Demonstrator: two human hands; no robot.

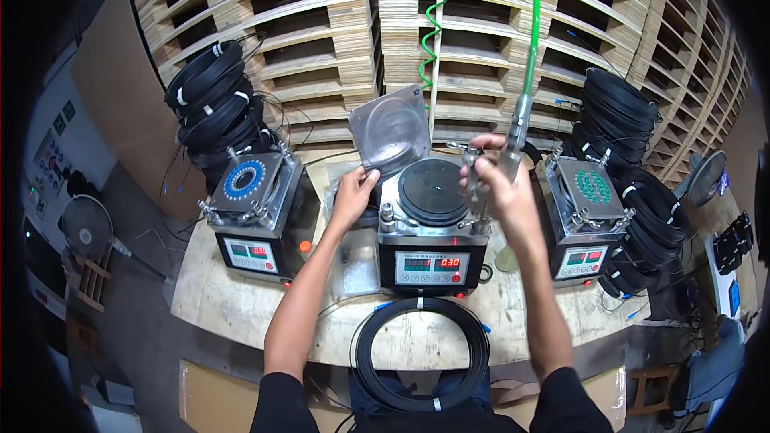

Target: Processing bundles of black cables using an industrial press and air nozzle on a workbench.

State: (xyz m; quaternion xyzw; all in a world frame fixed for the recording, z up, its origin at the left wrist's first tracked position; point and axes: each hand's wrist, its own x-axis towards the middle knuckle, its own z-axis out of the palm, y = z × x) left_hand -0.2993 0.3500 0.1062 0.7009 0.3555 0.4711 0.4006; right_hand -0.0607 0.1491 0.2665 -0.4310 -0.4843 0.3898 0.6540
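Note:
My left hand [354, 197] pinches the lower edge of a translucent square pad [391, 132] with a round mark. The pad is tilted up behind the middle polishing machine [431, 261], whose round dark disc [434, 191] lies bare on top. My right hand [505, 184] is wrapped round an air blow gun [517, 132], held upright above that machine's right side. A green air hose [536, 28] runs up from the gun. Part of the gun is hidden by my fingers.
Similar machines stand left [249, 228] and right [584, 232], bearing blue and green rings of connectors. Black cable coils [212, 104] are stacked behind; another cable coil [362, 353] lies at the front edge. A small orange-capped bottle [305, 248] and wooden pallets [321, 20] are also there.

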